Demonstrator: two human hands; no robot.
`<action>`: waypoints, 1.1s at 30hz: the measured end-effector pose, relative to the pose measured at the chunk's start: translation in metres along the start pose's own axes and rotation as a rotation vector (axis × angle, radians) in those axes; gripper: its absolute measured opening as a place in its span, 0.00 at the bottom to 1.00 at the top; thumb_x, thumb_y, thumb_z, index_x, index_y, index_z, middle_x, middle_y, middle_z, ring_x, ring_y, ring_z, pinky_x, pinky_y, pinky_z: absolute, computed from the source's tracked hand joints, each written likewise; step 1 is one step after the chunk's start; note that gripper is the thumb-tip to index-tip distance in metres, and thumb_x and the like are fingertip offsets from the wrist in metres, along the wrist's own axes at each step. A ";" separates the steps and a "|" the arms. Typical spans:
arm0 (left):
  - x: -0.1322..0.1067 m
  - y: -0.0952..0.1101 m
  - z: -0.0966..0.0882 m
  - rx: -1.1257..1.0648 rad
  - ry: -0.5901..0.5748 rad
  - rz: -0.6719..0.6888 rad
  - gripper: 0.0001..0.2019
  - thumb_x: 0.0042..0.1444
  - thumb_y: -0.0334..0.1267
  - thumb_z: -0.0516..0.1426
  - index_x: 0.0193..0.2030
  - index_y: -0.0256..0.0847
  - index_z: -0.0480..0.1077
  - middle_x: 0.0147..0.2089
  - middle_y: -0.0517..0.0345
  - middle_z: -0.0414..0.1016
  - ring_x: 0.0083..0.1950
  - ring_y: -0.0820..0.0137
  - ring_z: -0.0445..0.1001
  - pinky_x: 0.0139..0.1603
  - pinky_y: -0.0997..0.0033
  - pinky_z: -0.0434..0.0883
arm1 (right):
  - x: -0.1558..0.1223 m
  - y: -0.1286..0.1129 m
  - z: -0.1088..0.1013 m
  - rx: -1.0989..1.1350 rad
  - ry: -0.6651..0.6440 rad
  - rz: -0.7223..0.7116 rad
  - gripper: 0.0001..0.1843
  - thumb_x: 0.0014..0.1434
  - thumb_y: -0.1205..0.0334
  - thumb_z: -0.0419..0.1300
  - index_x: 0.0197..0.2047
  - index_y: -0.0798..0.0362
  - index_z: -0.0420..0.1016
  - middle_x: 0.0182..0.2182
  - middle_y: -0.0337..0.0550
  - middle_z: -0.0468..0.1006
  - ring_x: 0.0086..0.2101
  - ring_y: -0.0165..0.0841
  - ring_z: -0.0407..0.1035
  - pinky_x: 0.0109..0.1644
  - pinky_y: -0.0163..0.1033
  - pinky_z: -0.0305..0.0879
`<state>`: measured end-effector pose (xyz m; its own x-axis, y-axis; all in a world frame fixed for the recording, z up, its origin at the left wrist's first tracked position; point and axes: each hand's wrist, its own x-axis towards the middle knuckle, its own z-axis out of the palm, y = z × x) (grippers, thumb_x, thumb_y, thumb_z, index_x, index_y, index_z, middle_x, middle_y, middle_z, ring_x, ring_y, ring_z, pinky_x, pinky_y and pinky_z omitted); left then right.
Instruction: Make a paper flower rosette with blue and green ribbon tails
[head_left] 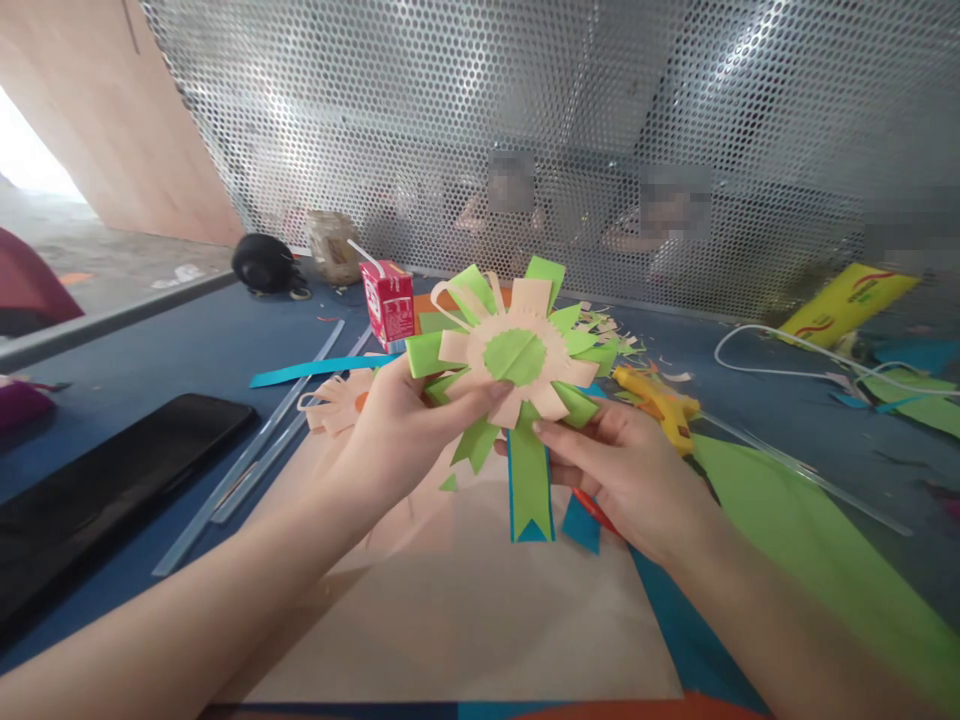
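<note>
Both hands hold up a paper rosette (514, 358) made of peach and light green strips around a green centre disc. My left hand (412, 410) is closed on its left side, the thumb pressed near the centre. With thumb and fingers, my right hand (622, 455) pinches the rosette's lower right, where a green tail strip backed with blue (531, 490) hangs down with a notched end. Beneath lies a large peach sheet (465, 620). Behind my left hand rests a second peach paper rosette (337, 403), partly hidden. Something red shows under my right hand, mostly covered.
A yellow glue gun (664, 400) lies right of the rosette, near green paper (795, 530). Clear glue sticks (247, 470) and a black phone (127, 480) are at left. A red drink carton (388, 305), a jar (334, 245) and a yellow packet (847, 305) stand or lie near the perforated metal panel (420, 120).
</note>
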<state>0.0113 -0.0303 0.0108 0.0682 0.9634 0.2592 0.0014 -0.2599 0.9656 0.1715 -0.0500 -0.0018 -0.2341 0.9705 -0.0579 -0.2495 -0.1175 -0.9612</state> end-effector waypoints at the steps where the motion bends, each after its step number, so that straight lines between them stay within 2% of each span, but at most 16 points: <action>1: 0.000 0.000 0.000 -0.007 -0.004 0.004 0.10 0.44 0.39 0.62 0.35 0.40 0.72 0.39 0.59 0.78 0.36 0.69 0.76 0.33 0.77 0.73 | 0.000 0.000 0.000 -0.002 0.010 -0.005 0.13 0.50 0.63 0.63 0.41 0.50 0.74 0.35 0.40 0.79 0.37 0.36 0.73 0.39 0.40 0.72; 7: -0.001 -0.001 0.000 -0.010 0.008 0.012 0.09 0.44 0.39 0.62 0.34 0.40 0.72 0.36 0.60 0.79 0.33 0.71 0.76 0.30 0.79 0.73 | 0.000 0.000 -0.001 -0.011 0.017 -0.018 0.17 0.48 0.62 0.64 0.44 0.49 0.74 0.36 0.42 0.79 0.38 0.37 0.73 0.40 0.41 0.72; 14: 0.000 -0.001 0.001 0.006 0.018 0.009 0.10 0.44 0.38 0.62 0.34 0.39 0.72 0.36 0.60 0.79 0.34 0.70 0.77 0.31 0.78 0.73 | 0.000 0.001 -0.001 -0.002 0.038 -0.035 0.18 0.47 0.62 0.65 0.44 0.50 0.75 0.35 0.42 0.79 0.37 0.38 0.73 0.38 0.40 0.73; 21: 0.000 0.001 0.002 0.007 0.013 -0.010 0.07 0.44 0.37 0.61 0.32 0.40 0.72 0.34 0.62 0.79 0.31 0.72 0.76 0.29 0.79 0.72 | 0.001 0.001 0.001 0.001 0.054 -0.026 0.15 0.47 0.63 0.64 0.41 0.51 0.75 0.35 0.41 0.79 0.37 0.38 0.73 0.40 0.42 0.72; 29: 0.001 -0.002 -0.001 0.079 0.017 -0.028 0.07 0.44 0.40 0.61 0.29 0.40 0.71 0.29 0.63 0.77 0.30 0.73 0.74 0.26 0.80 0.69 | 0.003 0.001 0.002 0.032 0.019 -0.039 0.15 0.47 0.62 0.64 0.41 0.51 0.74 0.35 0.41 0.78 0.37 0.38 0.73 0.39 0.43 0.71; 33: 0.002 -0.005 -0.004 0.078 0.012 -0.026 0.08 0.45 0.41 0.61 0.32 0.40 0.70 0.31 0.63 0.76 0.32 0.73 0.74 0.30 0.79 0.70 | 0.003 0.001 0.002 0.040 -0.005 -0.038 0.18 0.47 0.62 0.64 0.44 0.50 0.73 0.36 0.42 0.78 0.37 0.39 0.73 0.39 0.43 0.71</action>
<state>0.0078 -0.0266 0.0065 0.0554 0.9704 0.2350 0.0805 -0.2390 0.9677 0.1690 -0.0478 -0.0027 -0.2280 0.9735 -0.0201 -0.2954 -0.0889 -0.9512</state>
